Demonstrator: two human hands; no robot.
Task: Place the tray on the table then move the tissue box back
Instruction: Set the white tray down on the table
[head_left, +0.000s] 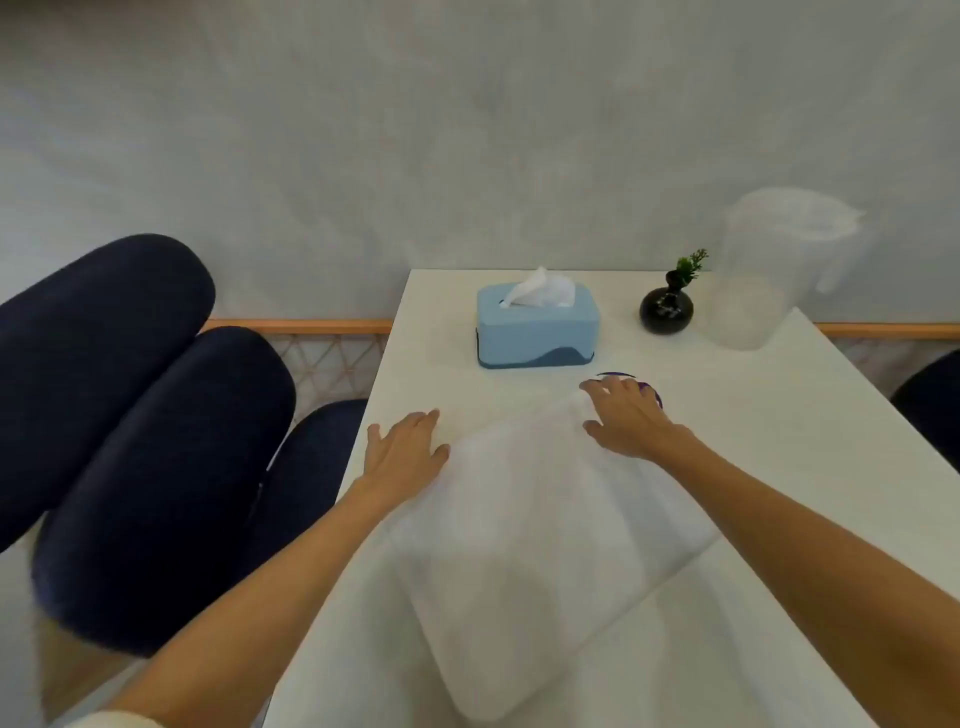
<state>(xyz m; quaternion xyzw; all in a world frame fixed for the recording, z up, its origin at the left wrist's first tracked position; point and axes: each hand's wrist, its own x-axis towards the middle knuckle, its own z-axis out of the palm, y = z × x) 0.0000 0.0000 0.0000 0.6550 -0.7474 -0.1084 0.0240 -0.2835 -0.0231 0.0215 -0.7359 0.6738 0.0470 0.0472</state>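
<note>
White and blurred with motion, the tray (540, 525) sits low over the white table (779, 467), tilted across it between the two forearms; whether its underside has fully met the tabletop cannot be told from the head view. Judging by this, the step in hand is setting the tray down, with the tissue box not yet dealt with.

To finish that step well, the tray should come to rest flat, both far corners released evenly, and square to the table edge rather than skewed. Enough bare surface should remain beyond the fingertips for sliding the box afterwards.

Left hand (402, 452): open, fingers spread and nearly flat, resting at the tray's far left corner, thumb side touching its edge. It does not look wrapped around anything.

Right hand (626, 418): also open, fingers fanned and curved slightly downward over the tray's far right corner. It seems to press on or steady the corner rather than clamp it. Just beyond its fingertips a dark purple-rimmed round object (631, 382) peeks out, mostly hidden, so what it is stays unclear.

Farther ahead of both hands, roughly between them, stands the pale blue tissue box (537, 332) with a tissue poking up, well apart from the tray. Beyond the right hand sit a small black vase (666, 310) with a green sprig and a translucent jug (769, 275).
</note>
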